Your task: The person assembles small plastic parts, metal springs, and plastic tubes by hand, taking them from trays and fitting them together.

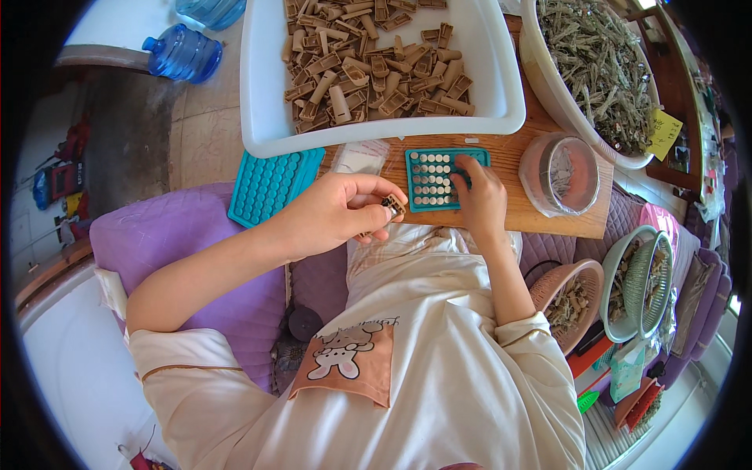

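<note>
My left hand [345, 205] pinches a small brown plastic housing [393, 206] above the table's front edge; dark and shiny parts show inside it. To its right lies a teal tray [435, 207] with rows of small white round discs [428, 179] in its pockets. Over the right side of this tray is my right hand [482, 197], its thumb and index finger bent down close to the discs. Whatever may be between those fingertips is hidden. Left of my left wrist, a second teal tray [270, 184] with rows of round bumps overhangs the table edge.
A large white bin [384, 129] of brown plastic housings [376, 66] stands behind the trays. At right are a round tub [560, 176] and a big basin [540, 59] full of thin greyish pieces. Several baskets [595, 274] sit low at right. A clear bag [360, 158] lies between the trays.
</note>
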Demonstrator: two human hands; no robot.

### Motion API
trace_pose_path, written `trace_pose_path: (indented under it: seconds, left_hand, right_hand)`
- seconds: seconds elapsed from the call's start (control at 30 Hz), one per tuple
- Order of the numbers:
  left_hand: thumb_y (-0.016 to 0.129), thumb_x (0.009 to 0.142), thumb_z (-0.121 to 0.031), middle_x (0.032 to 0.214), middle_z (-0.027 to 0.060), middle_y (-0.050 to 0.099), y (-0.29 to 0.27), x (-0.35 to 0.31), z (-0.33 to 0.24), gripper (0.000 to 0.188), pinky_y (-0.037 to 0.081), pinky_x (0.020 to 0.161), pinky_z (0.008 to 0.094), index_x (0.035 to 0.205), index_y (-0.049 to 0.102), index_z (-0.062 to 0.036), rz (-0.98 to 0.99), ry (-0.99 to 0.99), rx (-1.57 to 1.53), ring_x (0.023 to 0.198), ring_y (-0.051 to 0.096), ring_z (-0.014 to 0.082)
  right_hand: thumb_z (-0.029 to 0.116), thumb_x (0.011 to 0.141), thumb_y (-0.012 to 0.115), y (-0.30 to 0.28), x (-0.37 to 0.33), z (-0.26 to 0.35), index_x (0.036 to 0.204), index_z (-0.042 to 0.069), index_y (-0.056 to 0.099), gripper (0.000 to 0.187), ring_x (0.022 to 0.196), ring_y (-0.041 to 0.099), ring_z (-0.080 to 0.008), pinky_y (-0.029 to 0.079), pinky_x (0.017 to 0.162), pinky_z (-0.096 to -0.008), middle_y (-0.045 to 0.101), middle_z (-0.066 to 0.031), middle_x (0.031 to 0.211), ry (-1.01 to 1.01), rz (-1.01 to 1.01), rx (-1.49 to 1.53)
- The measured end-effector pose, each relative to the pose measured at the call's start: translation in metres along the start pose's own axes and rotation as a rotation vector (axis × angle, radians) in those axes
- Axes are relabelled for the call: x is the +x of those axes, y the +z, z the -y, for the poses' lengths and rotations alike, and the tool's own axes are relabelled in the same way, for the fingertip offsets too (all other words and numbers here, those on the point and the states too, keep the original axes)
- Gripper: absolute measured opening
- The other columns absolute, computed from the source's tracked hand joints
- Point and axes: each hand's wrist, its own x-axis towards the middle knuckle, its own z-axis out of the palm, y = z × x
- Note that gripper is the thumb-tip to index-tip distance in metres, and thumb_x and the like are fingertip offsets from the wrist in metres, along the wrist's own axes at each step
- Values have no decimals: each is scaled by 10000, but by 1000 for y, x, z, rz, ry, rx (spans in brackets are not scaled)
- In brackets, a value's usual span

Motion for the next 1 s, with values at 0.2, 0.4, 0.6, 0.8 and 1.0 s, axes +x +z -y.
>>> trace_pose_path:
  seconds: [0.2, 0.4, 0.6, 0.8, 1.0]
  left_hand:
    - [476, 845, -127, 966, 46, 579, 0, -1, -3, 266, 467, 655, 223, 1098, 497, -45, -51, -28, -10, 752, 565, 77]
    - [479, 868, -159, 978, 39, 575, 2, 0, -1, 277, 479, 697, 238, 1126, 480, -57, -139, 35, -81, 797, 579, 92]
    - [493, 858, -105, 979, 51, 573, 4, 1, 8, 307, 484, 717, 235, 1156, 455, -41, -123, 107, -58, 819, 578, 103]
    - [495, 855, -85, 947, 64, 581, 9, -3, 6, 308, 487, 718, 240, 1150, 461, -5, -128, 154, 42, 814, 571, 99]
    - [475, 851, -43, 914, 59, 597, 13, -6, 13, 305, 473, 688, 221, 1151, 467, 15, -202, 180, 313, 781, 561, 82]
  right_hand:
    - [36, 699, 592, -1, 0, 2, 924, 66, 535, 234, 706, 564, -254, 461, 589, -349, 577, -87, 728, -57, 120, -153]
    - [-22, 696, 591, -11, -1, 23, 957, 50, 531, 277, 629, 561, -230, 464, 534, -317, 564, -89, 710, -114, -52, 140]
    - [-50, 667, 659, -16, -11, 88, 913, -1, 527, 283, 677, 608, -193, 497, 609, -269, 604, -101, 800, -85, -331, 615]
    - [-72, 667, 644, -14, -11, 105, 851, -7, 536, 223, 712, 615, -214, 506, 602, -266, 610, -108, 807, -186, -279, 611]
    - [-51, 664, 645, -21, -13, 105, 827, 17, 551, 200, 663, 594, -212, 492, 591, -278, 604, -88, 739, -133, -104, 553]
